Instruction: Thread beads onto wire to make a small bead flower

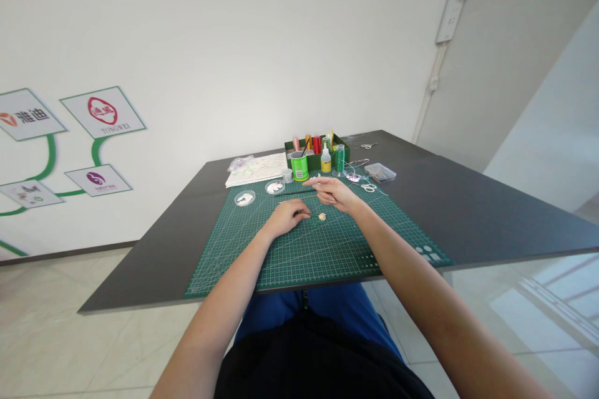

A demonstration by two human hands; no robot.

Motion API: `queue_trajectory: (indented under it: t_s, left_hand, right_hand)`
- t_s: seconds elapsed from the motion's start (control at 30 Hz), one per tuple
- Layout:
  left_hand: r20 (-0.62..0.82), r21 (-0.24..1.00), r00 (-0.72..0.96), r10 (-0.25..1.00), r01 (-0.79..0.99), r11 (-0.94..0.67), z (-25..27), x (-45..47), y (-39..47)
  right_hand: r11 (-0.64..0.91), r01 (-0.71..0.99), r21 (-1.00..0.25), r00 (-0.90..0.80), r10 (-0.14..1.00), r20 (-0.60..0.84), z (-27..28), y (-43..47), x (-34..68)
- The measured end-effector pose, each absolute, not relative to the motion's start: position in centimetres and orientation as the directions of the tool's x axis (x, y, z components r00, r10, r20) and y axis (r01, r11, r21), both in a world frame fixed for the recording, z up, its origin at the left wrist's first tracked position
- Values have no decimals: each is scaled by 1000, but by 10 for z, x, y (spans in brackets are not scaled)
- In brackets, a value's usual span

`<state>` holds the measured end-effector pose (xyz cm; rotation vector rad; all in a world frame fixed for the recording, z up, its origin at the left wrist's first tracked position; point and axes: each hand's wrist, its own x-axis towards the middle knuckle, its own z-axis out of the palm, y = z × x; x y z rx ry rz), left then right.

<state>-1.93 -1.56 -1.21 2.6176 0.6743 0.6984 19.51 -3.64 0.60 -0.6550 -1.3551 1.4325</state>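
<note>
My left hand (pixel 287 218) rests low over the green cutting mat, fingers closed on a thin green stem. At the stem's right end is a small cream-coloured flower (pixel 322 216), just above or on the mat. Higher and to the right, my right hand (pixel 337 193) is held over the mat with its index finger reaching left and the other fingers curled in. Whatever it may pinch is too small to make out. Behind the hands, a thin dark stick (pixel 292 192) lies across the cutting mat (pixel 290 262).
Two shallow dishes (pixel 244 198) with white pieces sit at the mat's left. Farther back stand a green tub (pixel 299 166), a glue bottle (pixel 326 160), a teal tube (pixel 340 158) and a green box (pixel 345 148). White scissors (pixel 369 187) and a clear case (pixel 380 173) lie right.
</note>
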Motion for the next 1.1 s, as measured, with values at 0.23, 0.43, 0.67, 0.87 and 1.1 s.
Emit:
queue_trajectory:
  t_s: [0.23,0.43,0.67,0.87,1.1]
  left_hand:
    - [386,481,759,525,320,-816,-9,-18,-18]
    - [413,505,739,532,300,-809,-5,-16,-22]
    - [437,502,717,544,307,-808,-2,-14,-24]
    - [487,508,681,546,288,-812,0,-14,-26]
    - [542,510,629,558,281,-813,0,-14,-25]
  right_hand:
    - [150,-272,-951,-301,925,232,2,-33,197]
    - [146,-260,-955,-287,932,220,-3,-28,198]
    - [143,-232,-962,-268,941,205,-8,-24,200]
    - [124,-105,-987,-245,958,146,-14,-19,202]
    - [98,50,-994,-200,976,86,-18,-16,201]
